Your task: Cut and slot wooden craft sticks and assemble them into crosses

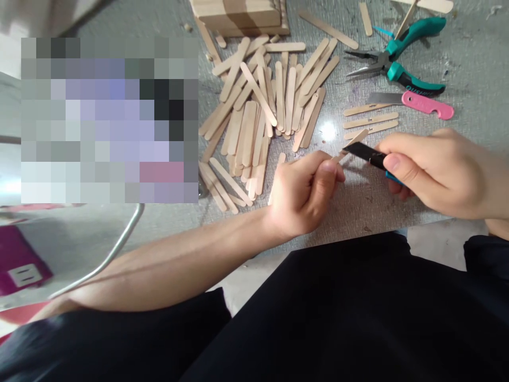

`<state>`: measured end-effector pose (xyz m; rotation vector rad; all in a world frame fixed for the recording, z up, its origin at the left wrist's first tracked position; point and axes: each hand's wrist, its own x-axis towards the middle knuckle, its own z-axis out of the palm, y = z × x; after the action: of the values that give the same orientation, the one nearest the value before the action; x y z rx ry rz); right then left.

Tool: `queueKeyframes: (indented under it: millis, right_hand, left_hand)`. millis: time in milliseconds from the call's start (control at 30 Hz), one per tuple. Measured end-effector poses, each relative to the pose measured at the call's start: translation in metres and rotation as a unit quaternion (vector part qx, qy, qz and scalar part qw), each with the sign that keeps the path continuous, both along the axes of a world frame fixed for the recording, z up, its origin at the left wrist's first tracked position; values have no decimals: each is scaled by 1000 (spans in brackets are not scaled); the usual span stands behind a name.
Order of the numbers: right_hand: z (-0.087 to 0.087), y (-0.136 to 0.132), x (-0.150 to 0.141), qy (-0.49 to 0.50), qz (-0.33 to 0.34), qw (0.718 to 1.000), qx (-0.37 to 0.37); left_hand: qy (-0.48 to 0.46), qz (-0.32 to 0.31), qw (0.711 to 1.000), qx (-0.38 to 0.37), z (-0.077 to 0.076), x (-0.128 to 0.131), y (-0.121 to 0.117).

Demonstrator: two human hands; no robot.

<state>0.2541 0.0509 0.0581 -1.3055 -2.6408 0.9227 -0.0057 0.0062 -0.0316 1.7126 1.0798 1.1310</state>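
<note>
Pinched in my left hand (308, 185) is a wooden craft stick (359, 137), its far end pointing up and right. My right hand (433, 170) is closed around a utility knife (368, 155) with a dark blade and a bit of blue on its handle. The blade lies against the stick just beyond my left fingertips. Close above the knife, several notched craft sticks (370, 121) lie side by side. A pink folding knife (427, 104) rests beyond them with its blade out, and teal-handled needle-nose pliers (384, 61) lie open behind it.
A large heap of loose craft sticks (248, 132) spreads over the grey table (318, 228) left of my hands. Stacked wooden blocks (242, 18) stand at the back. A white cable (127, 233) curves down at left, near a purple box (22, 260). Part of the left side is blurred out.
</note>
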Motion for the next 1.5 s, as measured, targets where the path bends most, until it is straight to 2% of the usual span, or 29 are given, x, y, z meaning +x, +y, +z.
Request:
queueKeyframes:
  millis: [100, 267, 467, 767, 1000, 1267, 1500]
  right_hand:
    - [-9, -6, -7, 22, 6, 999, -42]
    - [-18, -15, -14, 3, -12, 1000, 14]
    - [-18, -19, -17, 1, -7, 997, 73]
    - [-12, -19, -23, -12, 2, 998, 68]
    - [-19, -23, -23, -3, 15, 993, 113]
    - [-22, -31, -29, -79, 0, 991, 107]
    - [-23, -31, -34, -92, -3, 990, 110]
  left_hand:
    - [36, -1, 999, -12, 2, -1, -3]
    - [117, -6, 992, -38, 4, -1, -6]
    - [104, -12, 994, -16, 5, 2, -5]
    - [116, -11, 993, -17, 5, 3, -4]
    - [121, -10, 992, -25, 5, 4, -5]
    - [188, -10, 981, 52, -4, 5, -5]
    - [206, 9, 974, 94, -8, 5, -5]
